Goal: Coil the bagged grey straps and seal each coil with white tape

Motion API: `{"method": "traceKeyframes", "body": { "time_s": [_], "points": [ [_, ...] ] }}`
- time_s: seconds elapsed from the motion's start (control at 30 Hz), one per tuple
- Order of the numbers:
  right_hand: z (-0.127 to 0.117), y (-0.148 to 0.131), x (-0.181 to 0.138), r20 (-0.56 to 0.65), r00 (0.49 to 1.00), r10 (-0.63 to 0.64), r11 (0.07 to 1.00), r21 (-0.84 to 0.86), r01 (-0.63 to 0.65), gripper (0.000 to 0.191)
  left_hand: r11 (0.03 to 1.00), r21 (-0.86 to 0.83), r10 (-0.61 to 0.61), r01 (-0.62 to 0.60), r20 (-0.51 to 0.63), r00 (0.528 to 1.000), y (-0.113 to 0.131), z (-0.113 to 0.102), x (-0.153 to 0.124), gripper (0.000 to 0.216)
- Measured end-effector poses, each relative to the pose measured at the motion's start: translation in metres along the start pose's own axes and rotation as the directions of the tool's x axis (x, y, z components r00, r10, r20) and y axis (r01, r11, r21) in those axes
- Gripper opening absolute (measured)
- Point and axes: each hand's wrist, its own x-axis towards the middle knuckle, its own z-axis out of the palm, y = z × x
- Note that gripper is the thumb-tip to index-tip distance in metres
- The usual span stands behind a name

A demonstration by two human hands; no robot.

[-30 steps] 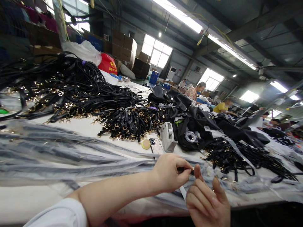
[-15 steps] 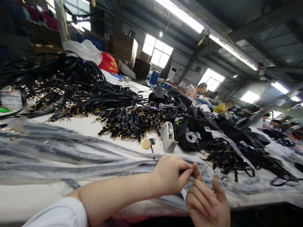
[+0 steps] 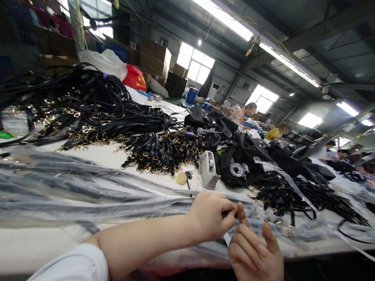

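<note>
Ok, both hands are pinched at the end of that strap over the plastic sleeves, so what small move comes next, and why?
Probably slide the strap end a little further into the clear sleeve. The left hand pinches the dark end, the right hand touches it with the thumb, fingers spread, and a white strip hangs below. Bagged straps already lie alongside.

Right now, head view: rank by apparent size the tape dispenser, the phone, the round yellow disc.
1. tape dispenser, clearly largest.
2. phone, lying flat beside it, so foreshortening may understate it.
3. round yellow disc, smallest.
All three sit at similar distance.
</note>
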Motion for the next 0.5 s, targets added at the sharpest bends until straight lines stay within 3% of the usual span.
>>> {"method": "traceKeyframes", "body": {
  "time_s": [0.2,0.5],
  "points": [
    [0.001,0.0008,-0.0008,0.002,1.0,-0.027,0.998,0.064,0.027,0.043,0.995,-0.095,-0.041,0.04,-0.004,0.999,0.0017,-0.0041,0.0028,0.022],
    [-0.0042,-0.001,-0.0018,0.012,0.999,-0.048,0.998,-0.031,0.048,0.044,0.981,-0.176,-0.076,0.085,0.057,0.995,0.0031,-0.0091,0.0019,0.02]
  ]
}}
